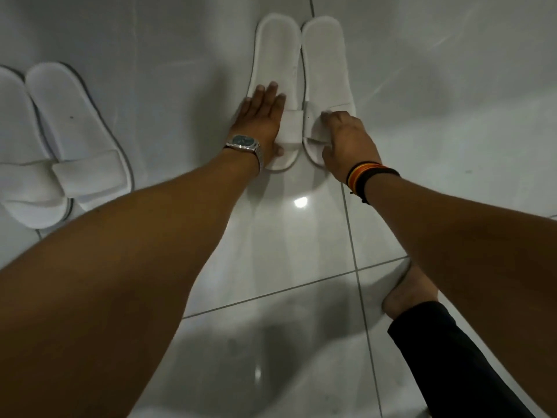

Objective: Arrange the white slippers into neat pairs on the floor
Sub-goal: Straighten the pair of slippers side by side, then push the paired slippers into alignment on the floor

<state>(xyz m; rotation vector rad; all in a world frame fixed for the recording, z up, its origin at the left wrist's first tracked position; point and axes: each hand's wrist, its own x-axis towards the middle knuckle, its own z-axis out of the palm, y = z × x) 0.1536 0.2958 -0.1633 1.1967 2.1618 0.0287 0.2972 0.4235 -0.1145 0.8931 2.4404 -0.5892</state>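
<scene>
Two white slippers lie side by side on the tiled floor ahead, toes toward me: the left slipper [275, 55] and the right slipper [324, 61], edges touching. My left hand [260, 116], with a wristwatch, rests flat with fingers apart on the left slipper's outer side and strap. My right hand [343, 140], with wristbands, has its fingers curled over the strap of the right slipper, gripping it. At the far left a second pair of white slippers [78, 137] lies together, the leftmost one partly cut off by the frame.
Glossy white floor tiles [301, 236] with dark grout lines reflect a ceiling light. My bare foot [407, 294] and dark trouser leg [452, 357] are at the lower right, close to my right arm.
</scene>
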